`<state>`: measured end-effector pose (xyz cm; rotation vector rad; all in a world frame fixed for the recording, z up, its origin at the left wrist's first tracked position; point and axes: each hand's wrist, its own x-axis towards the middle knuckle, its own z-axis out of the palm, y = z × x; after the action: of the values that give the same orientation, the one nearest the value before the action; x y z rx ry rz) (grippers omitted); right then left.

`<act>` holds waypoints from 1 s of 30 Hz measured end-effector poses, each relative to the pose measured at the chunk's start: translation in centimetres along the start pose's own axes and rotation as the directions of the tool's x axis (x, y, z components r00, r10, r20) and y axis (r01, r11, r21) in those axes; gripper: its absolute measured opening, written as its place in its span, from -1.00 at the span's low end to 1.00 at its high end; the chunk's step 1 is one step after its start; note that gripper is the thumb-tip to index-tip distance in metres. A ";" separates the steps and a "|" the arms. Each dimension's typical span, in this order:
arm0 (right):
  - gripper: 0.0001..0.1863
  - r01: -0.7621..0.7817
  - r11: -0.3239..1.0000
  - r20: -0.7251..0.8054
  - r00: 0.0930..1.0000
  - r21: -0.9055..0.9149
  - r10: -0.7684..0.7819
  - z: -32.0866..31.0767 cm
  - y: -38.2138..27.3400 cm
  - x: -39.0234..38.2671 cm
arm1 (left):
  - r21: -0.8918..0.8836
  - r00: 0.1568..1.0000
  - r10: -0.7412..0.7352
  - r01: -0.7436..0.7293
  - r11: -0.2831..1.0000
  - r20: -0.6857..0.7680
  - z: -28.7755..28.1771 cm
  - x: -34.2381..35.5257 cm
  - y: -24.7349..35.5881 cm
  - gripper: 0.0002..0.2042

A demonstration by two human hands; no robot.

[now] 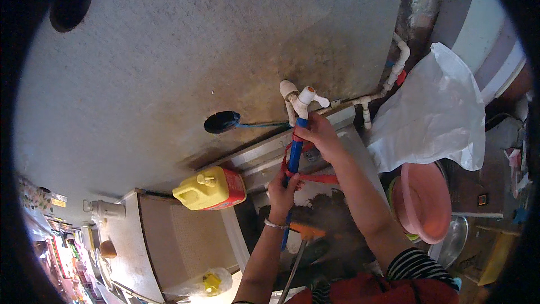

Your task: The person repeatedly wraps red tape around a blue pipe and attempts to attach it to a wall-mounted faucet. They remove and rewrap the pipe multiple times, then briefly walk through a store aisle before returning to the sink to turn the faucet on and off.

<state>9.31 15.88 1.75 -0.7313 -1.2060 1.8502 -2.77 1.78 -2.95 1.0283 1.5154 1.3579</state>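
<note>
A white plastic tap [305, 100] sticks out of the stained grey wall. From its spout hangs a blue hose [294, 160], running down toward the sink. My right hand [323, 137] is closed around the hose's upper end, just below the spout. Lower down, my left hand [281, 192] grips the same hose, fingers wrapped round it. A red strip [322, 178] winds about the hose between both hands, and its loose part trails right behind my right forearm. Whether my fingers also pinch the strip is hard to make out.
Left of the sink [360, 149] stands a yellow jug [203, 190] with a red label. On the right are a white plastic bag [436, 115], a pink basin [430, 202] and white pipes [395, 73]. An orange piece [306, 229] with a metal rod lies below my hands.
</note>
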 end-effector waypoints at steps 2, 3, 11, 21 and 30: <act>-0.62 -0.033 0.986 0.121 0.993 0.165 0.013 -0.6 -0.1 -0.1 | -0.175 0.991 -0.114 0.125 0.976 0.076 -0.2 0.0 0.3 -0.79; -0.61 -0.073 0.964 0.182 0.983 0.257 0.026 -0.8 0.0 -0.1 | -0.213 0.981 -0.154 0.176 0.961 0.116 -0.6 0.1 0.5 -0.79; -0.63 -0.026 0.935 0.073 0.997 0.352 0.000 -1.0 1.8 0.7 | -0.210 0.922 -0.210 0.287 0.935 0.325 -1.4 1.4 0.5 -0.69; -0.72 0.038 0.996 -0.186 0.982 0.076 -0.023 0.3 1.2 0.6 | 0.019 0.922 0.218 -0.224 0.974 -0.321 0.7 0.0 0.4 -0.55; -0.72 0.003 1.000 -0.333 0.943 0.005 -0.001 1.6 1.1 0.5 | 0.529 0.964 0.229 -0.123 0.840 -0.139 2.9 1.8 2.5 -0.69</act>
<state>7.44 15.29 1.34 -0.9945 -0.9804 1.6445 -0.48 4.60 -0.77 1.4272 2.0477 1.2260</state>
